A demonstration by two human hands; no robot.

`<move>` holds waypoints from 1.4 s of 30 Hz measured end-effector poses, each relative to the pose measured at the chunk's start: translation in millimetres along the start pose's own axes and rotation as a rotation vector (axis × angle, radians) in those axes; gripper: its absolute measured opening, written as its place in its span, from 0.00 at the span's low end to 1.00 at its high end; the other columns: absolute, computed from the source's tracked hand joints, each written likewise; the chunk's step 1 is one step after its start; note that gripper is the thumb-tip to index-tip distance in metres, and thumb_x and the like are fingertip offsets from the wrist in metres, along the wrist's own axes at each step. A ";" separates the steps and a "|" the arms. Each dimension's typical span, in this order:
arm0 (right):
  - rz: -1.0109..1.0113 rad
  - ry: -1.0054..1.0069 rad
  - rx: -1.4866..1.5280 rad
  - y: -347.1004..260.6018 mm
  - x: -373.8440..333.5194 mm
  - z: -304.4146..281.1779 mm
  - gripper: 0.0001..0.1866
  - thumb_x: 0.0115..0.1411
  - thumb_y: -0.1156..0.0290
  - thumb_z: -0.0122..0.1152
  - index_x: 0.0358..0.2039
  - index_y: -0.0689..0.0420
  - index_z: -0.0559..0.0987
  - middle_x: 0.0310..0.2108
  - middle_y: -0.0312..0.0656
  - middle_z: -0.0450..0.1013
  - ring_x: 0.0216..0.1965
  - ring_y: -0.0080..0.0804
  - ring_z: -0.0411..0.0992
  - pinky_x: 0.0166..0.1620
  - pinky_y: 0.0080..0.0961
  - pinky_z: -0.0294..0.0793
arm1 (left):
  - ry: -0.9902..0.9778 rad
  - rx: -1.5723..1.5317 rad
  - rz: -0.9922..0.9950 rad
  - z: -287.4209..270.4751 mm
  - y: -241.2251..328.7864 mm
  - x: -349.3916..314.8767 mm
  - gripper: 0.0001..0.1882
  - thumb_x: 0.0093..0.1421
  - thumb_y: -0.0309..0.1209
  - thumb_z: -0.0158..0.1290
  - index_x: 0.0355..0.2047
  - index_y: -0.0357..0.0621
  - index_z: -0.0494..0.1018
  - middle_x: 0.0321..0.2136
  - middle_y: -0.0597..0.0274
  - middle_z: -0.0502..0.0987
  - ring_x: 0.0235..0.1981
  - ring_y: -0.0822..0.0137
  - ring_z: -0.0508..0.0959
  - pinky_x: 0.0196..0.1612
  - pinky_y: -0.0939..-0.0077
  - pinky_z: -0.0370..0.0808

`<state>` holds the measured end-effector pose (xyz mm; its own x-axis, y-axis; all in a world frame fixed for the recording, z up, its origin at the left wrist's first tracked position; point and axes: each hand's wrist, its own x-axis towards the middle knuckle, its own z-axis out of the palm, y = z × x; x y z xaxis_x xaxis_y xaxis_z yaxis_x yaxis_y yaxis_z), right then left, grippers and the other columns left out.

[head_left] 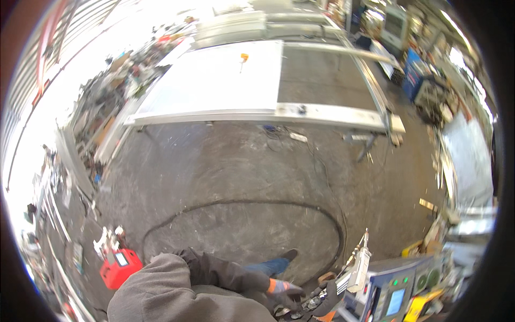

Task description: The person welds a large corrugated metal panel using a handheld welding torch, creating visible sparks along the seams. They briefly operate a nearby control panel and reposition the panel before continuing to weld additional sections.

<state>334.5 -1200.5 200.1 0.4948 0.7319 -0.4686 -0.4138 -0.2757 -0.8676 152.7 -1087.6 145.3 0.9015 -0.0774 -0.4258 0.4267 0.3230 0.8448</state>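
Your left hand [283,288] and right hand [328,298], both gloved, met at the torch [358,266] by the welder [394,292]; grip unclear. Step: readying torch. Next needs firm hold.

Left arm in a grey sleeve enters from the lower edge and reaches right across the body, elbow bent. Left hand [283,290], in a dark glove with orange at the cuff, points right with fingers partly curled. Right hand [326,301], also dark-gloved, lies just beside it at the lower edge, largely cut off; its grip cannot be made out.
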 end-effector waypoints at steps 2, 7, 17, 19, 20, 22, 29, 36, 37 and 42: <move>-0.087 0.111 0.218 -29.1 21.1 69.9 0.14 0.64 0.61 0.61 0.34 0.60 0.72 0.22 0.44 0.72 0.15 0.32 0.71 0.18 0.31 0.72 | -0.007 -0.248 0.185 15.1 21.5 -31.6 0.35 0.60 0.36 0.63 0.66 0.40 0.65 0.51 0.62 0.77 0.53 0.69 0.74 0.57 0.70 0.73; -0.172 -0.326 0.016 -93.7 51.3 204.4 0.19 0.66 0.55 0.59 0.43 0.59 0.71 0.29 0.41 0.72 0.22 0.32 0.74 0.23 0.30 0.76 | 0.468 -0.571 0.535 -18.4 66.9 -88.5 0.29 0.60 0.33 0.62 0.60 0.40 0.69 0.45 0.65 0.78 0.46 0.71 0.76 0.49 0.73 0.76; -0.193 -0.822 0.212 -80.9 81.5 593.6 0.20 0.66 0.62 0.56 0.52 0.59 0.66 0.28 0.44 0.70 0.22 0.39 0.74 0.21 0.34 0.77 | 0.594 -0.474 0.553 -258.7 88.0 -388.8 0.09 0.58 0.33 0.57 0.28 0.40 0.74 0.18 0.63 0.74 0.17 0.71 0.73 0.21 0.74 0.70; -0.256 -0.780 0.088 -92.8 81.1 669.9 0.13 0.67 0.66 0.53 0.48 0.58 0.68 0.25 0.42 0.69 0.18 0.35 0.71 0.17 0.31 0.72 | 0.816 -0.205 0.577 -293.1 82.9 -440.9 0.16 0.62 0.38 0.58 0.42 0.37 0.73 0.29 0.60 0.79 0.32 0.68 0.78 0.35 0.70 0.75; -0.265 -0.800 0.047 -100.0 81.3 710.5 0.11 0.68 0.67 0.52 0.47 0.59 0.69 0.24 0.42 0.69 0.16 0.33 0.70 0.16 0.30 0.70 | 1.007 0.017 0.614 -308.9 74.0 -468.4 0.21 0.63 0.40 0.58 0.48 0.36 0.72 0.34 0.59 0.80 0.38 0.67 0.79 0.41 0.68 0.76; -0.264 -0.850 0.007 -121.6 94.2 787.6 0.10 0.69 0.66 0.52 0.45 0.59 0.70 0.23 0.42 0.68 0.14 0.31 0.69 0.15 0.27 0.69 | 1.032 -0.118 0.704 -332.9 43.5 -509.5 0.27 0.67 0.38 0.57 0.61 0.37 0.66 0.46 0.56 0.79 0.48 0.68 0.78 0.53 0.69 0.75; -0.625 -1.010 0.017 -282.5 204.1 1077.7 0.19 0.72 0.59 0.52 0.54 0.61 0.73 0.40 0.41 0.73 0.36 0.27 0.74 0.38 0.23 0.76 | 1.744 -0.514 0.471 -438.8 -176.4 -627.7 0.18 0.67 0.28 0.57 0.56 0.36 0.72 0.45 0.60 0.80 0.47 0.70 0.79 0.53 0.73 0.76; -0.491 -1.481 0.147 -396.4 384.3 1445.5 0.17 0.70 0.65 0.57 0.52 0.65 0.74 0.37 0.46 0.76 0.38 0.36 0.78 0.44 0.29 0.79 | 2.124 -1.460 0.036 -468.1 -404.1 -724.4 0.15 0.69 0.38 0.50 0.43 0.38 0.76 0.36 0.56 0.81 0.34 0.61 0.83 0.34 0.68 0.79; -0.498 -1.482 0.127 -395.2 405.2 1490.1 0.17 0.69 0.66 0.58 0.52 0.65 0.74 0.37 0.46 0.76 0.39 0.37 0.78 0.45 0.29 0.79 | 2.069 -1.605 0.157 -451.1 -419.1 -721.3 0.16 0.70 0.40 0.48 0.43 0.39 0.76 0.36 0.54 0.81 0.33 0.59 0.82 0.33 0.63 0.79; -0.593 -1.554 0.160 -345.5 471.2 1697.4 0.19 0.67 0.62 0.60 0.50 0.62 0.74 0.38 0.47 0.77 0.40 0.39 0.78 0.45 0.32 0.79 | 1.792 -2.210 -0.016 -395.4 -425.3 -686.8 0.19 0.68 0.47 0.48 0.48 0.49 0.76 0.47 0.47 0.80 0.43 0.50 0.82 0.45 0.51 0.76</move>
<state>-586.5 297.4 561.5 -0.5364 0.6123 0.5808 -0.5761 0.2373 -0.7822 -676.4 -798.9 -49.7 -0.2196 -0.1618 -0.9621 -0.9553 0.2359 0.1784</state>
